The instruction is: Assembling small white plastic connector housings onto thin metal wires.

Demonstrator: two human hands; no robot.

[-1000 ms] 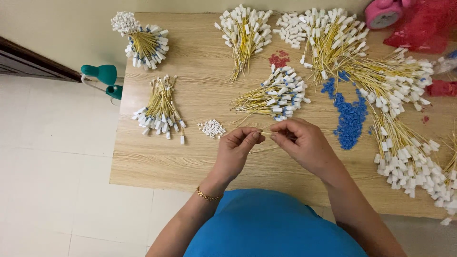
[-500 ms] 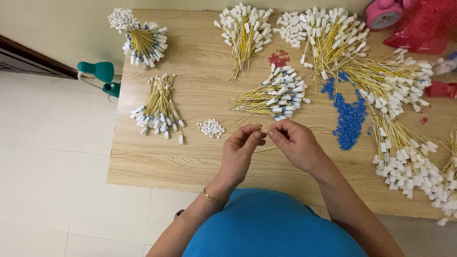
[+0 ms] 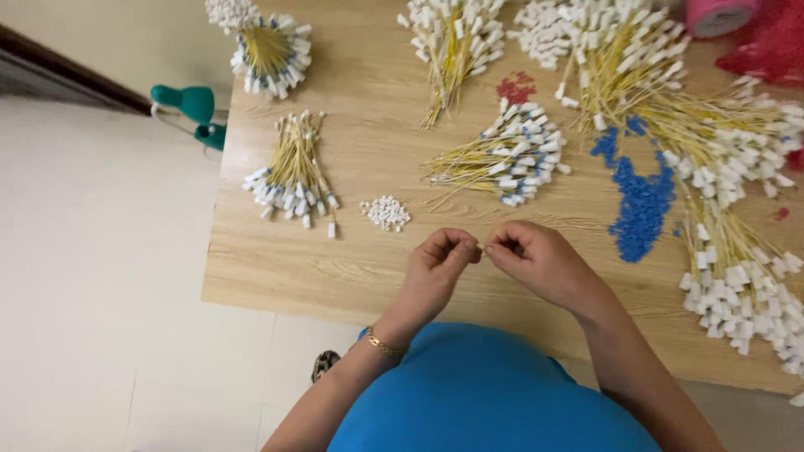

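A person in a blue top stands at a pale wooden surface point(image 3: 276, 276), both hands drawn together just above its near edge. The left hand point(image 3: 440, 259) and the right hand point(image 3: 536, 259) are each curled nearly closed, thumb and forefinger pinched, and their fingertips almost touch; whatever small piece sits between them is too small to make out, though a thin pale strand seems to run between the two pinches. A gold bracelet point(image 3: 381, 343) circles the left wrist.

Just beyond the left hand lies a little heap of loose white caps point(image 3: 386, 213), the landmark for everything else here. To its left rests a tidy bundle of yellow wires point(image 3: 295, 167) tipped with white connectors. To its right, nearer the middle of the surface, sits a second fanned bundle point(image 3: 507, 155). Farther right still spreads a scatter of blue beads point(image 3: 641, 201), and beyond that long sprawling sheaves of capped wires point(image 3: 737, 251) run down toward the near edge. Behind the caps, toward the far edge, more bunches point(image 3: 268, 50) stand fanned, with a small red heap point(image 3: 517, 86) among them.

Judging by how things lie, much of the work looks done: several bundles carry caps already. The heap of loose caps is small, and the blue beads are many, so a fair share appears left.
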